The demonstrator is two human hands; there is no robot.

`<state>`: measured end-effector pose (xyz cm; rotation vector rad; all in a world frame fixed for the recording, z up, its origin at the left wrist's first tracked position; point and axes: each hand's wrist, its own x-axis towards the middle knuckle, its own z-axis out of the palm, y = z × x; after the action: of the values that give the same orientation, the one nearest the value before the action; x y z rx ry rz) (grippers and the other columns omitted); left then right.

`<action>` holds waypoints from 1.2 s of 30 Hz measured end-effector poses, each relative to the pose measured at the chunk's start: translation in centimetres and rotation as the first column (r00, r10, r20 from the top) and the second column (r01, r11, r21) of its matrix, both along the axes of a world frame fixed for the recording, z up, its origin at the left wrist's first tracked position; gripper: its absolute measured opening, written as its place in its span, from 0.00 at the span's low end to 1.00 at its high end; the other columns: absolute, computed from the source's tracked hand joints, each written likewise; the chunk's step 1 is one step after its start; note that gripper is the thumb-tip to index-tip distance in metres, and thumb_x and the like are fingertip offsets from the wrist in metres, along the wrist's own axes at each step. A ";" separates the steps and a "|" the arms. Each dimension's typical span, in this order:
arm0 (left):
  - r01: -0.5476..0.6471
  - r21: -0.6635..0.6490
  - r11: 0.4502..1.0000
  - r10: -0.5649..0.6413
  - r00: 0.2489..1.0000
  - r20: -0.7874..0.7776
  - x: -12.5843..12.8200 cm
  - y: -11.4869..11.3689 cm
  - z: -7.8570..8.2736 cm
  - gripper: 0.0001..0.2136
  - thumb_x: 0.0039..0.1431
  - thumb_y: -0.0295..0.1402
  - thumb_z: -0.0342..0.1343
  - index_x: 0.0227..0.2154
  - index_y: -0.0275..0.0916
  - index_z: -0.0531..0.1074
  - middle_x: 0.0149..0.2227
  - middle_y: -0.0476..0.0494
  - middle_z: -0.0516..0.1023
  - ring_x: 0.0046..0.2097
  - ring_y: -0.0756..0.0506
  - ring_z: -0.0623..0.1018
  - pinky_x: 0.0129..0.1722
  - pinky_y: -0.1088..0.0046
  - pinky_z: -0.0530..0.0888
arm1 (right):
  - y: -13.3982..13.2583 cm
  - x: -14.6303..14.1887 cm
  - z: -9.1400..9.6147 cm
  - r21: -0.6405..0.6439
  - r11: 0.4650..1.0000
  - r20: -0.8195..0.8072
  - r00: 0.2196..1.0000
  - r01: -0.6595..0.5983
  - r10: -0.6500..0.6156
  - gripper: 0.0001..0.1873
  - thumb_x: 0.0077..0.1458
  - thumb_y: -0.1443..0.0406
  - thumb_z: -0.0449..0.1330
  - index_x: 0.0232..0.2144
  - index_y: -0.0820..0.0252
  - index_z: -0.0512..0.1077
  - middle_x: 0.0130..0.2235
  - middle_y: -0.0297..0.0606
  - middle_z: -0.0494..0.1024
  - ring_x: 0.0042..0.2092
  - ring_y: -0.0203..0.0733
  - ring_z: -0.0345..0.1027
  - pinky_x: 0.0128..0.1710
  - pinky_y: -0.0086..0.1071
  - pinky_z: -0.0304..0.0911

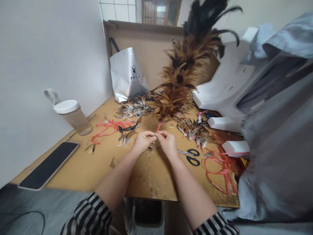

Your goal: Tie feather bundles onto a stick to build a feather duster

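A tall feather duster of brown and black feathers rises from the middle of the table, leaning up to the right. Red plastic string shows at its narrow lower end, just above my fingers. My right hand is closed in a pinch at that end. Against it, fingertips touching, my left hand is pinched too; what lies between its fingers is too small to make out. Scissors with black handles lie just right of my right wrist.
Loose feathers are heaped behind my hands, with more feathers at the right. Red strips lie left, and tangled red string right. A phone, lidded cup and silver bag stand or lie around the table.
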<state>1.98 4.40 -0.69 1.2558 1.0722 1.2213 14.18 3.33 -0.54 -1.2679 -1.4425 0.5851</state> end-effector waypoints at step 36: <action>0.068 0.047 0.997 -0.070 0.996 0.054 0.2 0.0 -0.3 0.07 0.41 0.32 0.58 0.23 0.33 0.71 0.17 0.51 0.70 0.17 0.56 0.64 0.18 0.80 0.61 | 0.0 -0.4 -0.2 0.045 0.998 -0.073 0.996 -0.039 0.042 0.11 0.48 0.62 0.57 0.31 0.61 0.77 0.30 0.39 0.79 0.32 0.41 0.70 0.34 0.30 0.63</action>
<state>2.14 4.42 -1.02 1.2754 0.9581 1.2264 13.74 3.30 -0.70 -1.1737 -1.4150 0.6182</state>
